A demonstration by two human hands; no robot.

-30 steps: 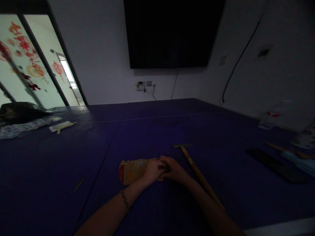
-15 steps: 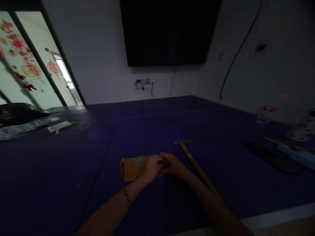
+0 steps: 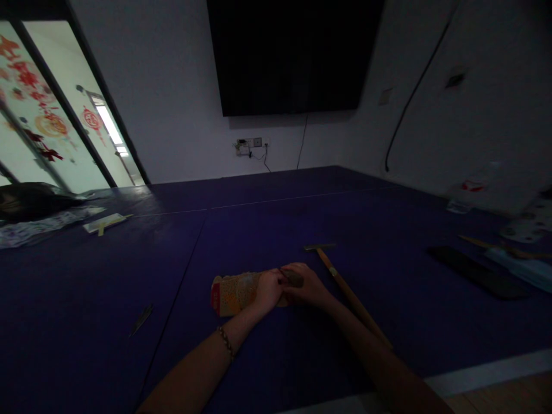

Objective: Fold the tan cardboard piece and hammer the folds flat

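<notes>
Tan cardboard-like material with orange print makes up the flat patterned piece (image 3: 236,294) on the purple table (image 3: 241,368) in the head view. Its long axis runs across the person's front, left to right, with the red end pointing left and the other end reaching under the hands, the right end slightly farther off. At that right end the left hand (image 3: 269,289) lies over the piece, its fingers curled against those of the right hand (image 3: 309,286); whether the left grip closes on anything, I cannot tell. The right grip is clasped around a small dark object (image 3: 294,278), which sits between thumb and fingers, just right of the left fingertips and above the piece's right end. Its visible part slants from far left to near right, and its ends are partly hidden. To the right of both hands rests a hammer (image 3: 345,286), head at the far end, wooden handle slanting nearer and rightward to the right forearm. Well left of the piece lies a slim metal tool (image 3: 141,319), tilted away to the right.
</notes>
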